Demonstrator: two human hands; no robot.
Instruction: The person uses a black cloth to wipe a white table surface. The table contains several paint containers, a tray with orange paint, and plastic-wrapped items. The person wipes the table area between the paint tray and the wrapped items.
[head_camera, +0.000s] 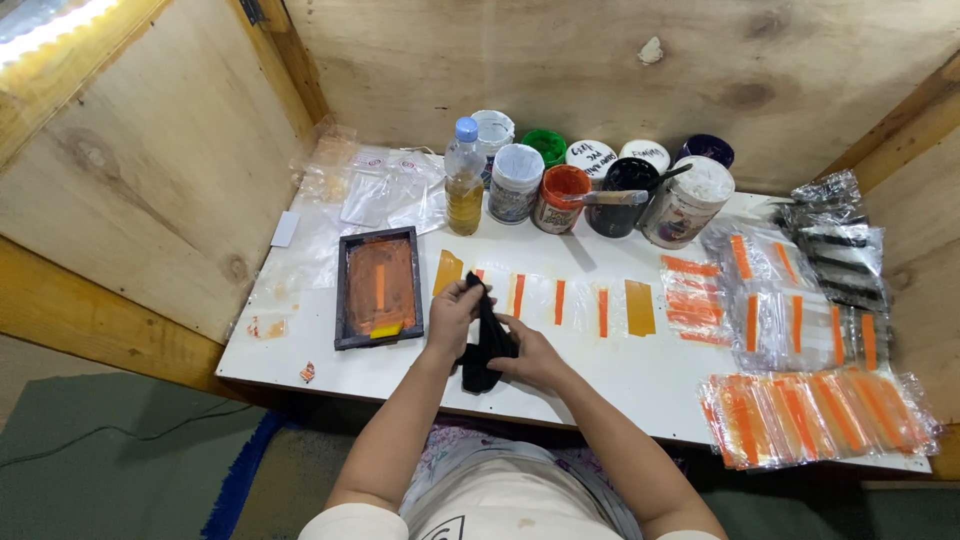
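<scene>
A black cloth (486, 345) hangs between both hands over the white table (300, 365). My left hand (453, 315) pinches its upper end, and my right hand (531, 357) grips its lower middle. Just beyond the hands lies a row of clear plastic strips with orange printed bars (560, 301), taped down at both ends with amber tape (639, 307). To the left of my left hand rests a small black-framed printing screen (379, 287) stained orange, with a yellow scraper at its bottom edge.
Several ink jars, one orange with a spatula (560, 198), and a bottle of yellow liquid (464, 180) stand at the back. Stacks of printed clear bags (815, 412) fill the right side. Plywood walls enclose the table; empty bags (390, 190) lie back left.
</scene>
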